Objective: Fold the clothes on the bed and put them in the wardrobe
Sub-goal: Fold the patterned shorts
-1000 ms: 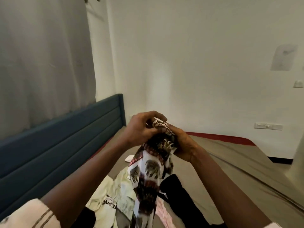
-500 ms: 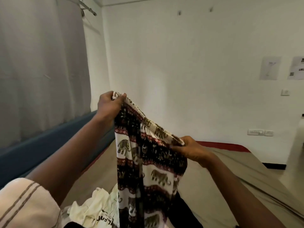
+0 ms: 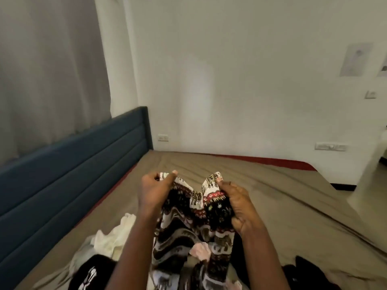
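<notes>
I hold an elephant-print garment, black, white and red, above the bed. My left hand pinches its top edge on the left. My right hand grips the top edge on the right, a short way from the left hand. The cloth sags between them and hangs down over the pile below. A cream shirt lies crumpled on the bed to the left. A black garment with a white print lies at the lower left, and a pink piece shows under the print cloth.
The bed has a brown sheet with creases and a red edge along the far side. A dark blue padded headboard runs along the left, under a grey curtain. More black cloth lies at the lower right. A white wall is ahead.
Both hands have dropped from chest height to just above the bed and come closer together, so the stretched garment now sags between them. My view has tilted down.
</notes>
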Tool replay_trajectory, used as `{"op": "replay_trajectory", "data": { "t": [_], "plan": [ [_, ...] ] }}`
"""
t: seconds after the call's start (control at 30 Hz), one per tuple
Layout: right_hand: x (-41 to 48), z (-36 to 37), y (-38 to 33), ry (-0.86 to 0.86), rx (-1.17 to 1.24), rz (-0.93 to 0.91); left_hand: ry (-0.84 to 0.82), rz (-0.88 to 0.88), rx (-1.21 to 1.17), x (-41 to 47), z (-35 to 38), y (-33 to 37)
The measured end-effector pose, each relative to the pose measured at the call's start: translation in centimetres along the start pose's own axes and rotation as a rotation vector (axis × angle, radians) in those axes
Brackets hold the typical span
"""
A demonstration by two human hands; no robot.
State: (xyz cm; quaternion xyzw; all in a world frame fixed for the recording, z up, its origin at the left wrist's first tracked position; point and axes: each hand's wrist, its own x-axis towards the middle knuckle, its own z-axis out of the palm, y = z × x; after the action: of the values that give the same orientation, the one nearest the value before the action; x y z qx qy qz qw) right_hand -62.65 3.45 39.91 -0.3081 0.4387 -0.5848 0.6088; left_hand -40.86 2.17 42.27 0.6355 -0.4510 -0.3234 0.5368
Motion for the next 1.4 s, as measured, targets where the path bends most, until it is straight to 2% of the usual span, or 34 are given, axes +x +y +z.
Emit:
{"op": "replay_trajectory", "data": {
  "t": [0.07,0.13,0.27,0.37,0.47,0.6,0.77,0.97,1.07,1.13,1.23,1.4],
  "plan": [
    [-0.1,0.2,3.3,0.143,-0.038,-0.032,-0.028,-0.100,-0.082,-1.0,1.0,-2.7],
    [0.0,0.3,5.7,0.221,-0.029,0.022,-0.091,-0.161,-0.166,-2.0,1.8,-3.9],
    [0.0,-0.3,8.0,0.141,-0.110,0.210,-0.227,-0.230,-0.240,-2.4,2.0,-5.1],
    [0.3,-0.7,9.2,0.156,-0.179,0.171,-0.178,-0.248,-0.181,-1.8,1.9,-6.7],
    [0.8,-0.2,9.9,0.254,-0.221,-0.013,-0.067,-0.175,0.044,-1.9,2.5,-8.0],
    [1.2,1.2,11.3,0.214,-0.336,-0.157,-0.213,0.028,0.202,-3.2,3.9,-7.9],
    [1.2,1.7,11.9,0.196,-0.413,-0.194,-0.105,0.140,0.198,-3.5,5.1,-8.0],
    [1.0,0.7,11.2,0.131,-0.390,-0.169,-0.403,0.167,0.160,-2.5,4.6,-7.7],
    [0.8,0.3,11.0,0.139,-0.384,-0.193,-0.554,0.123,0.064,-1.4,4.2,-8.5],
    [0.8,-0.1,10.8,0.161,-0.373,-0.198,-0.571,0.136,0.010,-0.6,3.8,-9.2],
    [0.9,-0.3,10.0,0.138,-0.307,-0.223,-0.538,0.285,0.103,0.9,2.8,-9.5],
    [0.9,0.0,8.3,0.026,-0.289,-0.300,-0.894,0.518,0.416,3.0,2.6,-7.8]
  ]
}}
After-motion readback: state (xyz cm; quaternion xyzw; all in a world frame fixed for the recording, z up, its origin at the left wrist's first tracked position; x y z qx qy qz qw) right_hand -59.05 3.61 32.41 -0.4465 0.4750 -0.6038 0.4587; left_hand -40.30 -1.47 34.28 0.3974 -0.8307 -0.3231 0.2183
